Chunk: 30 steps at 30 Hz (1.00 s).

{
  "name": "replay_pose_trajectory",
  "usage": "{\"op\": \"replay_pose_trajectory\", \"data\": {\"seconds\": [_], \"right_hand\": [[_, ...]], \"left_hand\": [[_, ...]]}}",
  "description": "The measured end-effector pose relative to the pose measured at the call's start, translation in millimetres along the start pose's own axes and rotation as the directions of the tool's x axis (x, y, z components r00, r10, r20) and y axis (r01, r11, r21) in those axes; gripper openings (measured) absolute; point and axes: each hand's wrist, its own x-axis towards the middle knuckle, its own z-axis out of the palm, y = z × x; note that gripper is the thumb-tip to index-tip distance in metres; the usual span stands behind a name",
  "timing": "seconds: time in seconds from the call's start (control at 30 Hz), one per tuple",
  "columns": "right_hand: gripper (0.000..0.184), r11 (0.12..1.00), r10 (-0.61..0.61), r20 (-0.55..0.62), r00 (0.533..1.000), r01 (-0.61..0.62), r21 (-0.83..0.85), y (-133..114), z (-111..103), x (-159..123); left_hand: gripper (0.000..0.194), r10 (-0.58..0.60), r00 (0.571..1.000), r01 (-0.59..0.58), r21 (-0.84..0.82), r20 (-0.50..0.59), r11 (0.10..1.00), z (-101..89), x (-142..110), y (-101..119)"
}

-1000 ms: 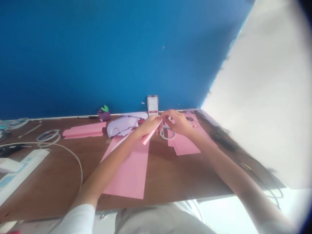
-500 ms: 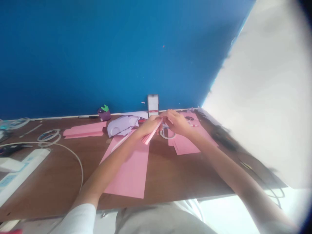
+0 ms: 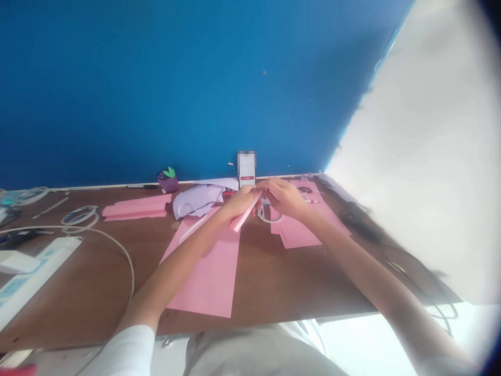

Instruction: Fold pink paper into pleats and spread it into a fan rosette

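Between my hands, above the table, is a narrow strip of folded pink paper (image 3: 243,217), its layered end tilted down toward me. My left hand (image 3: 243,201) is closed around the strip's left side. At the strip's far end, my right hand (image 3: 281,194) grips it with bent fingers; the fingertips are partly hidden. Beneath my left forearm lies a flat pink sheet (image 3: 207,282). More pink sheets (image 3: 299,235) lie under and beyond my right hand, near a white cable loop (image 3: 270,219).
Against the blue wall stands a phone (image 3: 246,168). Crumpled lilac paper (image 3: 198,201), a folded pink stack (image 3: 136,208) and a purple pot-shaped item (image 3: 168,181) lie left of it. A power strip (image 3: 35,277) and cables occupy the left; a dark object (image 3: 358,222) lies right.
Both hands keep hold of the folded pink paper in nearly the same place. My right fingers have shifted very slightly; the view has moved a little.
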Motion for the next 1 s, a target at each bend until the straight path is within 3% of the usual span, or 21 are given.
{"op": "replay_pose_trajectory", "data": {"seconds": [0.3, 0.8, 1.0], "right_hand": [[0.032, 1.0, -0.009, -0.038, 0.999, 0.008, -0.021, -1, 5, -2], [0.036, 1.0, -0.014, 0.016, 1.0, 0.014, -0.02, 3, 9, -5], [0.035, 1.0, 0.016, -0.025, 1.0, -0.016, -0.004, 2, 10, -5]], "left_hand": [[0.034, 0.004, 1.0, -0.004, 0.026, -0.012, 1.0, -1.4, 2, -4], [0.036, 0.033, 0.999, -0.03, 0.059, -0.035, 0.998, 1.8, 5, -11], [0.035, 0.013, 1.0, -0.012, 0.05, -0.028, 0.999, 0.7, 5, -11]]}}
